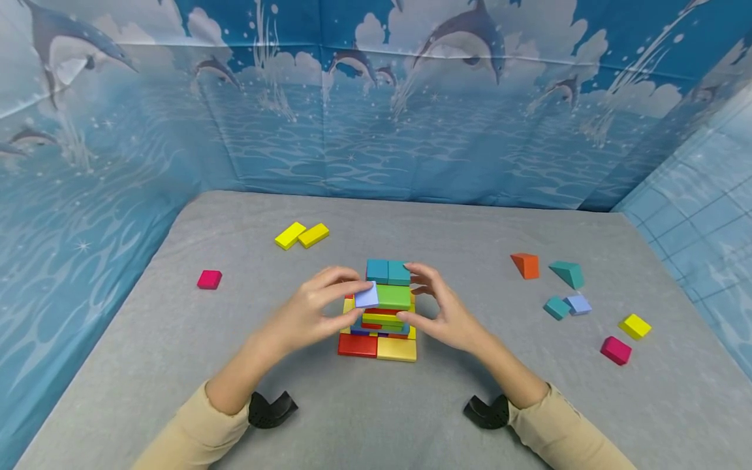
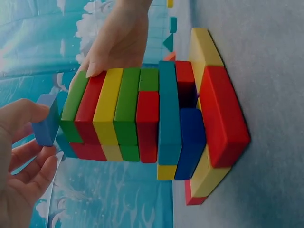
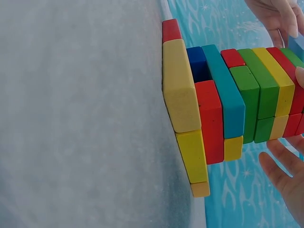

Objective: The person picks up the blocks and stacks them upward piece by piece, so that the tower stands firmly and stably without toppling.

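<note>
A tower of colored wooden blocks (image 1: 386, 320) stands at mid-table, widest at its red and cream base, with two teal blocks (image 1: 388, 272) at the top back. My left hand (image 1: 323, 301) pinches a light blue block (image 1: 367, 295) between thumb and fingers, at the top front left of the tower. In the left wrist view this blue block (image 2: 46, 119) is tilted beside the top green block (image 2: 74, 104). At the tower's right side is my right hand (image 1: 443, 312), fingers loosely spread; its thumb rests against the upper red block (image 2: 90, 107).
Two yellow blocks (image 1: 302, 235) lie back left, with a crimson block (image 1: 209, 279) further left. On the right are an orange wedge (image 1: 527, 266), a teal wedge (image 1: 568, 274), a teal block (image 1: 556, 307), a light blue block (image 1: 578, 304), a yellow block (image 1: 634, 326) and a crimson block (image 1: 615, 350).
</note>
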